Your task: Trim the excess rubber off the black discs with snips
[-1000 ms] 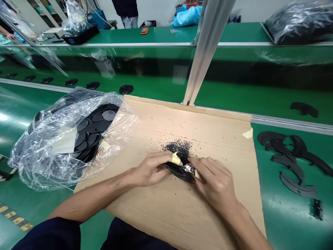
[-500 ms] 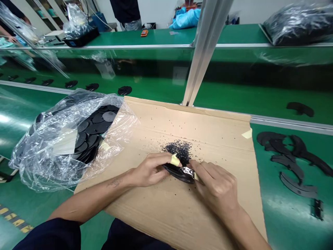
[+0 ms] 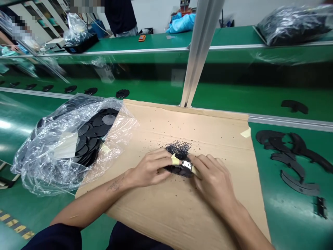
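My left hand is closed on the edge of a black round plastic part, with yellow tape wrapped round one finger. My right hand grips a pair of cutting pliers. Their metal head rests against the part's upper right side; the handles are mostly hidden in the palm. Just beyond both hands lies a heap of small black plastic bits, on a sheet of cardboard. More bits are scattered around it.
At left, a clear plastic bag holds many black discs. Curved black parts lie on the green table at right. Behind the cardboard rises a metal post. Black parts sit in a row on the green surface beyond. A person stands at the back.
The black part has turned in my hands, and its face now shows differently. Both hands have moved up slightly, still holding part and pliers. The camera view has shifted a little.
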The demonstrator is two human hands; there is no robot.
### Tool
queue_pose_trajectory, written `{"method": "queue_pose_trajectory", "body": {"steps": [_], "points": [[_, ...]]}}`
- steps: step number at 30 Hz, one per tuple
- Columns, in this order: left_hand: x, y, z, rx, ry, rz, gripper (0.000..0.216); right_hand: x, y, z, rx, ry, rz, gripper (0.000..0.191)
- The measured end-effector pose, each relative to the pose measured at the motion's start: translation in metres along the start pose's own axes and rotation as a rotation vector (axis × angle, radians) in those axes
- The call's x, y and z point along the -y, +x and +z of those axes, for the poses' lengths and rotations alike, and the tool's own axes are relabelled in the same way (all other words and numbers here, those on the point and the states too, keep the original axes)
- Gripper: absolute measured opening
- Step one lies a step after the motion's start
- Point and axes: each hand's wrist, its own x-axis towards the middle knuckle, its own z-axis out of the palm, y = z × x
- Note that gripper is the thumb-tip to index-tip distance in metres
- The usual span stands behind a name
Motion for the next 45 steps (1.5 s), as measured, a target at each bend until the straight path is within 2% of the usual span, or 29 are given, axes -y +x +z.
{"method": "queue_pose_trajectory", "body": {"steps": [4,7,10,13,15,17,21,23,25,28,30,33,38,41,45], "points": [[0.003,0.001,-0.001,-0.091,0.04,-0.012,0.019,-0.004,0.0,-0.002,-0.054,0.176,0.073,0.029],[0.005,0.0,0.001,-0.112,0.038,-0.035,0.019,-0.001,0.001,-0.002,-0.068,0.351,0.006,0.02],[0.006,-0.002,0.003,-0.094,0.01,-0.036,0.02,0.004,0.001,-0.001,-0.101,0.341,-0.076,0.015],[0.005,0.0,0.001,-0.085,-0.107,-0.027,0.054,0.008,0.001,-0.002,-0.141,0.251,-0.097,0.021],[0.005,0.003,-0.003,-0.076,-0.208,-0.09,0.068,0.008,0.002,-0.003,-0.171,0.194,-0.117,0.025],[0.005,0.006,-0.007,-0.02,-0.285,-0.208,0.061,0.008,0.003,-0.005,-0.2,0.145,-0.158,0.025],[0.007,0.011,-0.014,0.2,-0.343,-0.37,0.039,0.008,0.005,-0.006,-0.266,0.089,-0.249,0.026],[0.006,0.016,-0.02,0.297,-0.272,-0.362,0.033,0.008,0.004,-0.006,-0.296,0.081,-0.264,0.028],[0.004,0.022,-0.03,0.336,-0.125,-0.299,0.025,0.006,0.004,-0.006,-0.308,0.083,-0.247,0.029],[0.008,0.039,-0.051,0.261,0.156,-0.208,0.02,0.0,0.002,-0.006,-0.319,0.07,-0.215,0.031],[0.023,0.056,-0.065,0.178,0.332,-0.216,0.018,-0.004,0.001,-0.005,-0.331,0.049,-0.206,0.031],[0.066,0.091,-0.081,0.098,0.463,-0.271,0.012,-0.007,0.0,-0.004,-0.336,0.026,-0.204,0.03],[0.139,0.148,-0.084,0.031,0.533,-0.38,0.018,-0.001,-0.005,0.0,-0.266,0.03,-0.151,0.028],[0.163,0.159,-0.079,0.042,0.554,-0.469,0.028,0.0,-0.009,0.005,-0.222,0.025,-0.092,0.031],[0.179,0.154,-0.068,0.092,0.589,-0.558,0.029,-0.002,-0.015,0.008,-0.184,0.037,-0.046,0.032]]}}
